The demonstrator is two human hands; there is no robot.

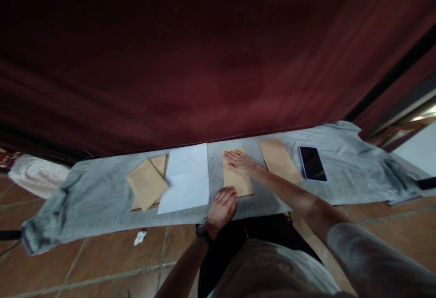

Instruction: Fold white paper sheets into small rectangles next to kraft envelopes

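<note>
While the right hand [240, 161] is pressing flat, fingers slightly spread, the left hand [223, 205], fingers together, is resting on one tan rectangular envelope [235, 178].

No readable writing anywhere here: no words, brand, number or sign I can make out, not on the brown envelopes [148, 184] left of the hands, nor on the phone [313, 164] to their right.
</note>
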